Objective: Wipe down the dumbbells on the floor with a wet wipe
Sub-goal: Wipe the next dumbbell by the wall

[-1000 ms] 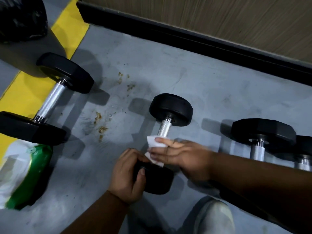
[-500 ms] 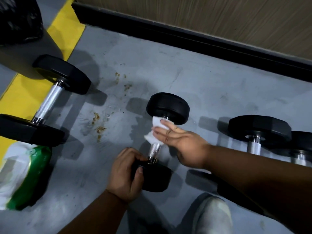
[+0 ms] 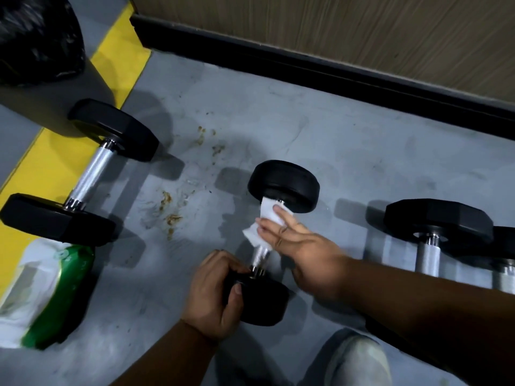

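Observation:
A small black dumbbell (image 3: 284, 183) with a chrome handle lies on the grey floor at the centre. My left hand (image 3: 214, 296) grips its near head, fingers curled over the top. My right hand (image 3: 301, 246) holds a white wet wipe (image 3: 264, 221) wrapped round the far part of the handle, just under the far head, with fingers extended over it. A larger dumbbell (image 3: 92, 168) lies at the left across the yellow stripe. Two more dumbbells (image 3: 434, 221) lie at the right, partly hidden by my right forearm.
A green and white pack of wipes (image 3: 47, 296) lies at the lower left. A black bag (image 3: 36, 37) sits at the top left. A black skirting board (image 3: 334, 76) and wood wall run along the back. Brown stains (image 3: 170, 207) mark the floor. My shoe (image 3: 359, 360) is below.
My right hand has slid the wipe along the handle from the near end up to the far head. My left hand has stayed on the near head.

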A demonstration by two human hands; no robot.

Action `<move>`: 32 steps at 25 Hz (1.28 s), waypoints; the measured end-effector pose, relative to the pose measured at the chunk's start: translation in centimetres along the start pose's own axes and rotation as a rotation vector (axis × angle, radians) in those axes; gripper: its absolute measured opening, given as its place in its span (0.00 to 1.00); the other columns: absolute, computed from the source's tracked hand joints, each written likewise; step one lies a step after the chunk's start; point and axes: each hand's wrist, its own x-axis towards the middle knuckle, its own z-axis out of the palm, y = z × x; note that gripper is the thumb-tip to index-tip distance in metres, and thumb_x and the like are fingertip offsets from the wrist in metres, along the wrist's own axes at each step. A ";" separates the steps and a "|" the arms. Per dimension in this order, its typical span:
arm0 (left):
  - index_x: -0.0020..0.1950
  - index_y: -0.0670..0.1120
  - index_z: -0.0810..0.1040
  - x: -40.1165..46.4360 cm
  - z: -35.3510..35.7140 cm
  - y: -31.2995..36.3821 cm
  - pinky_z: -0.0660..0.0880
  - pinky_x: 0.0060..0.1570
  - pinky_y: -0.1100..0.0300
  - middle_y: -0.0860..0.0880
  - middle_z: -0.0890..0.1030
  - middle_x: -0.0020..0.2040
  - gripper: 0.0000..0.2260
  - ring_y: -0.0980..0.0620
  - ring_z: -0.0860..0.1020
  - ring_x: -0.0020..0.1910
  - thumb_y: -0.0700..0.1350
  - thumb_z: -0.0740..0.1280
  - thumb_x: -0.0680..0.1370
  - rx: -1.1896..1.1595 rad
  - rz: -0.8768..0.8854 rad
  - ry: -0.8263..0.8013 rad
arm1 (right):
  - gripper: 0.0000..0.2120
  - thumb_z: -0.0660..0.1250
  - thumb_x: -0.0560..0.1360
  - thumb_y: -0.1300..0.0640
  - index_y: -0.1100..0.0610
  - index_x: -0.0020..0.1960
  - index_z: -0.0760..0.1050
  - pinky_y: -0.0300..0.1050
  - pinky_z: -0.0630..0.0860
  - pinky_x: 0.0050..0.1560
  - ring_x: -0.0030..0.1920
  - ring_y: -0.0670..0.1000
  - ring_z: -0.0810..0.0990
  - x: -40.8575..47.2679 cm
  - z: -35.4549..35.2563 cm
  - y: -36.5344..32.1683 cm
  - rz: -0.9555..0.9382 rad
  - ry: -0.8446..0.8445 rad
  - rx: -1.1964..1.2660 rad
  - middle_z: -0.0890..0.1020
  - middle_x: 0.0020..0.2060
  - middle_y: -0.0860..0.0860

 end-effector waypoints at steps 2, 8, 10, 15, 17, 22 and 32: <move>0.46 0.42 0.78 0.1 -0.1 0.0 0.73 0.41 0.46 0.47 0.77 0.43 0.11 0.47 0.77 0.42 0.47 0.59 0.78 -0.011 0.000 -0.008 | 0.40 0.64 0.72 0.71 0.53 0.83 0.63 0.60 0.70 0.76 0.85 0.53 0.48 -1.1 1.2 -1.2 -0.178 -0.083 0.021 0.59 0.84 0.45; 0.46 0.43 0.78 0.2 -0.4 -0.3 0.72 0.41 0.45 0.48 0.77 0.43 0.13 0.46 0.77 0.42 0.49 0.59 0.79 -0.021 -0.003 -0.017 | 0.45 0.53 0.67 0.66 0.46 0.84 0.61 0.55 0.69 0.77 0.84 0.44 0.44 1.0 -1.6 1.1 -0.015 -0.048 -0.039 0.56 0.83 0.38; 0.46 0.43 0.78 0.2 -0.4 -0.5 0.72 0.41 0.45 0.48 0.76 0.43 0.17 0.46 0.77 0.42 0.53 0.58 0.82 -0.019 0.017 -0.019 | 0.45 0.56 0.68 0.68 0.45 0.84 0.60 0.54 0.69 0.77 0.84 0.44 0.42 0.9 -0.9 0.3 0.010 -0.040 -0.021 0.54 0.83 0.37; 0.46 0.43 0.78 0.1 -0.5 -1.3 0.73 0.42 0.44 0.48 0.76 0.44 0.12 0.47 0.77 0.43 0.49 0.60 0.79 -0.006 0.031 -0.029 | 0.37 0.62 0.77 0.64 0.44 0.83 0.61 0.56 0.71 0.75 0.85 0.47 0.47 0.5 -0.6 -0.7 -0.203 -0.144 -0.061 0.55 0.84 0.37; 0.46 0.43 0.77 0.0 -0.6 -1.4 0.74 0.42 0.44 0.48 0.76 0.45 0.16 0.46 0.77 0.43 0.53 0.58 0.82 -0.016 0.031 -0.016 | 0.39 0.57 0.74 0.65 0.45 0.83 0.62 0.54 0.68 0.78 0.84 0.43 0.45 1.3 -1.7 0.4 -0.071 -0.085 -0.048 0.56 0.83 0.37; 0.48 0.46 0.77 0.3 -0.6 -1.1 0.74 0.42 0.45 0.49 0.76 0.44 0.16 0.47 0.77 0.43 0.54 0.57 0.83 -0.034 0.038 -0.005 | 0.42 0.52 0.71 0.65 0.45 0.83 0.62 0.49 0.62 0.81 0.85 0.46 0.44 0.2 -0.9 -0.6 -0.104 -0.137 -0.036 0.56 0.83 0.37; 0.48 0.47 0.77 0.2 -0.7 -0.9 0.74 0.42 0.43 0.49 0.77 0.44 0.14 0.46 0.78 0.43 0.54 0.58 0.83 -0.070 0.007 0.025 | 0.40 0.60 0.74 0.69 0.47 0.83 0.62 0.59 0.68 0.78 0.85 0.50 0.48 -0.3 0.2 -1.3 -0.202 -0.164 0.024 0.57 0.84 0.40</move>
